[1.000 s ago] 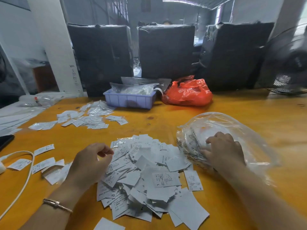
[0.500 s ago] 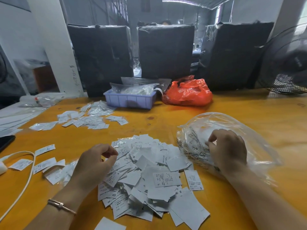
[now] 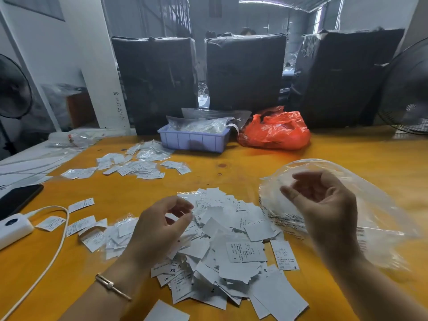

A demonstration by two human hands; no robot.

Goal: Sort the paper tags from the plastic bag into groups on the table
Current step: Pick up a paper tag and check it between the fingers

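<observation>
A big loose pile of white paper tags point(image 3: 234, 249) lies on the orange table point(image 3: 243, 167) in front of me. The clear plastic bag point(image 3: 375, 205) lies to its right, mouth toward the pile, with a few tags still inside. My right hand point(image 3: 324, 205) hovers above the bag's mouth, palm turned left, fingers loosely curved, holding nothing. My left hand point(image 3: 159, 228) hangs over the pile's left edge, fingers loosely curled, with no tag visible in it. Sorted tags lie in a far-left group point(image 3: 139, 165) and a near-left group point(image 3: 111, 235).
A blue bin point(image 3: 192, 140) with clear bags and a red plastic bag point(image 3: 275, 133) stand at the back. A black phone point(image 3: 18, 198), a white power bank point(image 3: 11, 228) and its cable point(image 3: 58, 246) lie at the left. Black wrapped boxes point(image 3: 245, 70) line the far edge.
My right hand has let go of the plastic bag, lifted off it and opened with the palm turned sideways. My left hand has risen slightly above the pile.
</observation>
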